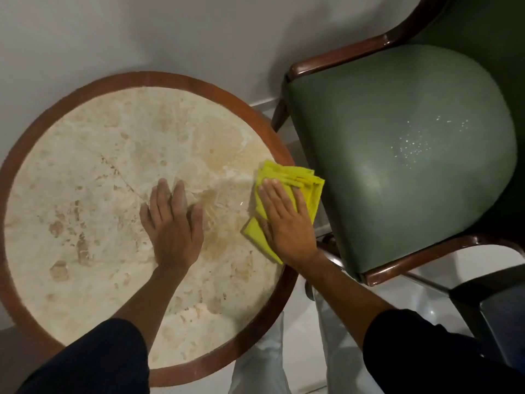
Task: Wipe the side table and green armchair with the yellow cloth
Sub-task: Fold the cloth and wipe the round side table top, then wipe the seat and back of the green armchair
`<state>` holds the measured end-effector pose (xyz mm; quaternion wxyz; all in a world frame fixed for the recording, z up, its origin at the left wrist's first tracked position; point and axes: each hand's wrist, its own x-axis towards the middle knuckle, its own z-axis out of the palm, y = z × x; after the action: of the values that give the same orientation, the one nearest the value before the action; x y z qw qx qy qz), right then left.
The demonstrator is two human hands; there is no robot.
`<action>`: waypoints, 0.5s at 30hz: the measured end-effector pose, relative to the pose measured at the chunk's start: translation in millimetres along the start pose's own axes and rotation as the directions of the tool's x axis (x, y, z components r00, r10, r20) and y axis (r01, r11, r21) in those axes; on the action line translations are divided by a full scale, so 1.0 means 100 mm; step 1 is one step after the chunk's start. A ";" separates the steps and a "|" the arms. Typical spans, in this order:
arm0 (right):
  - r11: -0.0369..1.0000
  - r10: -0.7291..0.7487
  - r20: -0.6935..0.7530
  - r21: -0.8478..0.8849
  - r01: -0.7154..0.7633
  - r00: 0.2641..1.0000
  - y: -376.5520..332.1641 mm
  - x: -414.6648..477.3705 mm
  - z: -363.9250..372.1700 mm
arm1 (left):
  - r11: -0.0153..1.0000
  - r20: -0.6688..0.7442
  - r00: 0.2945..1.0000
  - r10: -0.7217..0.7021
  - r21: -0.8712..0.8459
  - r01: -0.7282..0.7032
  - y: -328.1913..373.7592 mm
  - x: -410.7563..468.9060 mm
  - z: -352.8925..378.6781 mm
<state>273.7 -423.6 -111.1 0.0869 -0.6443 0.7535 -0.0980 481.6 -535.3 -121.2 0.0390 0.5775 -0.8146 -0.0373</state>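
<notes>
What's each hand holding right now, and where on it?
Neither grips anything. The right hand presses flat on the middle of the folded yellow cloth at the side table edge; the left hand rests bare on the tabletop.

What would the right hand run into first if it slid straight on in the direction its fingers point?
The right hand, flat on the yellow cloth, points up and slightly left. It would probably cross the side table's wooden rim first, then open floor before the wall; depth is unclear.

We find most of the round marble-topped side table (85, 172) bare — only our left hand (173, 226) lies mid-top; the green leather armchair (397, 155) crowds its right rim — a narrow gap between them.
</notes>
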 end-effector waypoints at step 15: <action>0.550 0.835 -0.391 0.623 -0.557 0.387 1.98 -0.29 -1.62 | 0.818 0.188 0.796 0.575 -0.103 -0.566 2.12 1.08 0.05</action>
<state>48.1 -359.2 -5.6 -0.0215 -0.1451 0.8971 -0.4167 246.9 -566.9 -101.7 -0.0258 0.2971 -0.9491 -0.1017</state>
